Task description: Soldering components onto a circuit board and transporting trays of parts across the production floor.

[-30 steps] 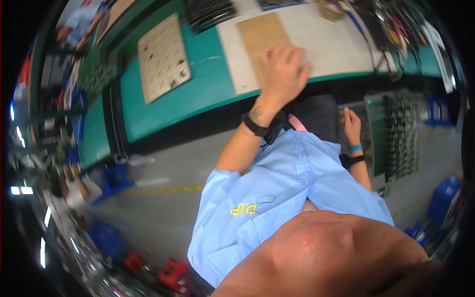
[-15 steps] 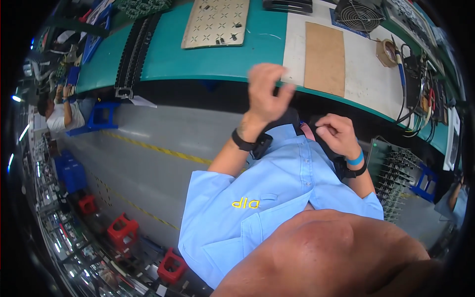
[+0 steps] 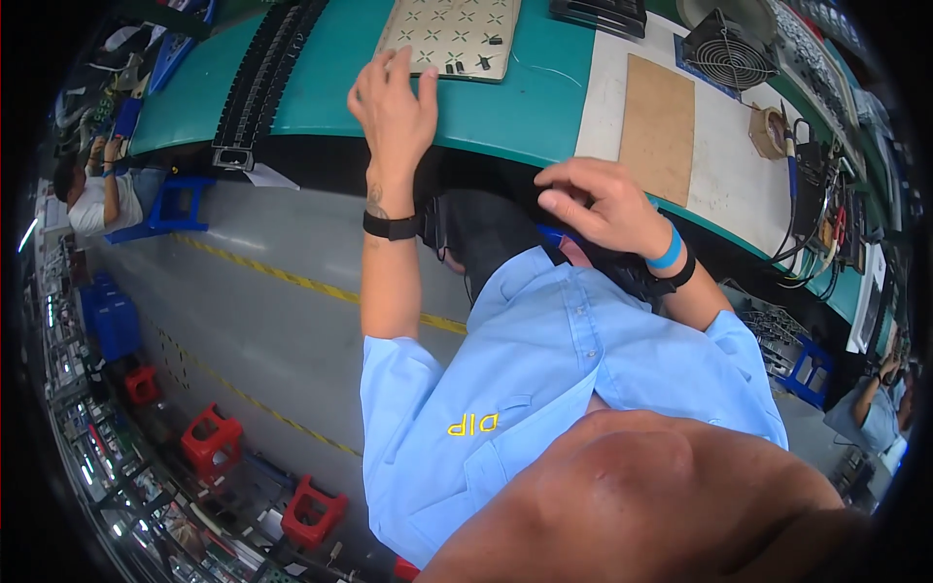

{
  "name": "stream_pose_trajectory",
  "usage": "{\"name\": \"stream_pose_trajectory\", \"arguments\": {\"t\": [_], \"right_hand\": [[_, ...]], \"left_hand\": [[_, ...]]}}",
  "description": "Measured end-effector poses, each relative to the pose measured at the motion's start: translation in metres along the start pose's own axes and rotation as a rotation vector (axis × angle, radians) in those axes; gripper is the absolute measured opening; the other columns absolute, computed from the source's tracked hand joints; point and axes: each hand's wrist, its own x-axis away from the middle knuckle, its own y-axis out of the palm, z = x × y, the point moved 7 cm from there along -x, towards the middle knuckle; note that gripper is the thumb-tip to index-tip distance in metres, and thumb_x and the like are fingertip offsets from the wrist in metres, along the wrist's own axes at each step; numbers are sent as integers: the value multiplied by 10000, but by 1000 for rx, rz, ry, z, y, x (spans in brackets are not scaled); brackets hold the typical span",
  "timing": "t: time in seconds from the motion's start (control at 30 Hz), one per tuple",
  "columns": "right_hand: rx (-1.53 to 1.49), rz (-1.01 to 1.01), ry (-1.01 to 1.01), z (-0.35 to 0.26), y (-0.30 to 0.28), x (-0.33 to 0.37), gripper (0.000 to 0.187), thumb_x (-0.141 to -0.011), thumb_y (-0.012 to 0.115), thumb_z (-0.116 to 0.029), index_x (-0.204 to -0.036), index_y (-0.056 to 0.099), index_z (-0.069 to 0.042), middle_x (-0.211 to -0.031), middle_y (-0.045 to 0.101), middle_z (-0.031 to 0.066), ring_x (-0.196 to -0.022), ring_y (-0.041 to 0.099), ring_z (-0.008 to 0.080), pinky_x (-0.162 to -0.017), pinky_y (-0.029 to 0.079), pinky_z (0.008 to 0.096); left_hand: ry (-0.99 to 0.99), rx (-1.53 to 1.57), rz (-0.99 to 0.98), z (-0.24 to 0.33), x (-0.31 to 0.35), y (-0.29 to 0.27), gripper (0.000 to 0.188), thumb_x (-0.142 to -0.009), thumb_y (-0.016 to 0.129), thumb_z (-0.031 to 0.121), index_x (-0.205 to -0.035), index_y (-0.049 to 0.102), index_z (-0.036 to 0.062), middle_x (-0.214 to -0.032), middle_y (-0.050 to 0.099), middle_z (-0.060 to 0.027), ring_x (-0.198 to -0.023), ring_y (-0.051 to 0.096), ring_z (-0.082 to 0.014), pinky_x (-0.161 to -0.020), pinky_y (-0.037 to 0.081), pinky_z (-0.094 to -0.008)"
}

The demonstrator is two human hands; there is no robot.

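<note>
My left hand [image 3: 393, 115] reaches over the green bench top with its fingers spread. Its fingertips are at the near left corner of a beige board [image 3: 447, 41] with rows of cross-shaped marks; whether they touch it I cannot tell. Several small black cylindrical parts [image 3: 485, 62] lie along that board's near right side. My right hand [image 3: 607, 204] hovers by the bench's front edge, above my lap, thumb and fingers apart, nothing in it. A brown rectangular sheet [image 3: 657, 131] lies on the white surface beyond it.
A black slotted rail [image 3: 260, 83] crosses the bench at left. Toward the right are a fan with a round grille [image 3: 731, 60], a tape roll [image 3: 772, 130], and a soldering iron [image 3: 791, 160] with cables. A person [image 3: 97, 199] sits at far left; red stools [image 3: 211, 437] stand on the floor.
My left hand has moved left and forward to the beige board's corner. The right hand has lifted from my lap, moving left and forward, and its fingers have opened. The view has shifted slightly.
</note>
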Motion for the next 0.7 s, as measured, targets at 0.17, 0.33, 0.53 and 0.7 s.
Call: {"name": "stream_pose_trajectory", "arguments": {"t": [0.17,0.33,0.53,0.7], "right_hand": [[2,26,167,24,-11,-18,207,-947,723,-139,-1108,713,-9,-786,634,81,-643,582,170,-593,486,306],[3,-7,100,31,-6,-18,215,-937,735,-146,-1107,715,-15,-792,643,78,-657,593,174,-599,488,308],[54,75,83,45,-18,-8,223,-933,740,-169,-1097,719,-20,-799,650,82,-665,596,192,-617,495,319],[53,73,88,47,-17,2,220,-938,735,-187,-1083,724,-22,-796,647,81,-671,594,197,-623,497,327]], "left_hand": [[-253,-89,-72,-61,-40,20,417,-931,693,328,-1223,665,32,-1188,666,-213,-1128,608,-392,-915,492,-517],[-292,5,-340,-97,-67,42,387,-953,668,353,-1047,675,-22,-917,713,-191,-900,686,-380,-806,538,-455],[-277,11,-227,-70,-86,28,282,-986,594,262,-1023,612,-16,-899,699,-262,-893,665,-475,-789,523,-520],[-408,64,-212,-44,-98,6,252,-1028,543,233,-1040,539,-18,-854,690,-284,-860,662,-508,-764,515,-552]]}}
